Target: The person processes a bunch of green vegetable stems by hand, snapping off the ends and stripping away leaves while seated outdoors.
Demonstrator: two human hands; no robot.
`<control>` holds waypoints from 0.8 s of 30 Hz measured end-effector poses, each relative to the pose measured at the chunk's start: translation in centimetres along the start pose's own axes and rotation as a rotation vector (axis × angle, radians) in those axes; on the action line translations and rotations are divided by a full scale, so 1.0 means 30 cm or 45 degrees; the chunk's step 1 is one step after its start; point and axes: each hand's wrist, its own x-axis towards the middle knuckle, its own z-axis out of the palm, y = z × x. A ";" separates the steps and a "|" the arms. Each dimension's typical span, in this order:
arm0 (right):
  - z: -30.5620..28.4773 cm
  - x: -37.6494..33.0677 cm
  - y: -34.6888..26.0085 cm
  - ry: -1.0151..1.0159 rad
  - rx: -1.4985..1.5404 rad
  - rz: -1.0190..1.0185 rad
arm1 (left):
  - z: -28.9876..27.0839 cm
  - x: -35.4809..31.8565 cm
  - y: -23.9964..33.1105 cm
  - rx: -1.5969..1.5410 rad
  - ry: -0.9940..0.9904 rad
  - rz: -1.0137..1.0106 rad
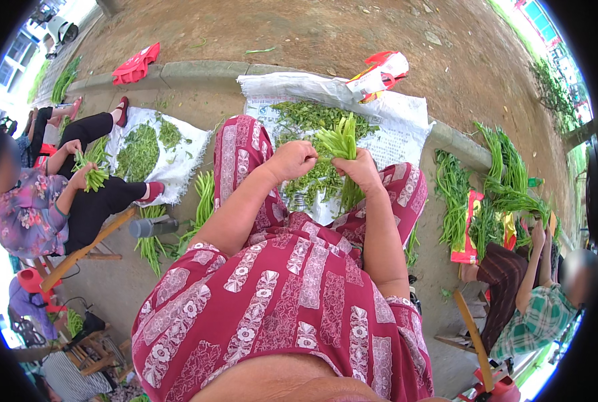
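My right hand (358, 169) is closed round a bunch of green leafy-vegetable stems (340, 137). The pale stem ends point up and away from me, and the rest hangs below the fist between my knees. Just left of the bunch is my left hand (295, 159), its fingers pinched together; whatever they hold, if anything, is hidden. Under both hands lie loose green leaves (307, 115) on a white woven sack (406, 112) spread on the ground.
A seated person (34, 201) at left handles another bunch beside a leaf-covered white sheet (190, 155). Another person (537, 315) sits at right near heaps of long stems (453, 194). A grey bottle (153, 226) lies left of me. Beyond are a kerb (202, 72) and red bags (137, 63).
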 end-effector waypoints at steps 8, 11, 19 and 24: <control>0.006 0.003 0.001 -0.013 0.031 -0.004 | -0.003 0.004 -0.001 -0.078 0.174 0.080; 0.006 0.009 0.009 -0.029 0.035 -0.005 | -0.005 0.003 0.001 -0.140 0.230 0.057; 0.001 -0.008 -0.018 -0.064 0.472 -0.018 | -0.023 0.008 -0.029 -0.321 0.554 -0.241; -0.038 -0.011 -0.022 -0.005 0.669 0.003 | -0.038 0.011 -0.050 -0.909 0.623 -0.426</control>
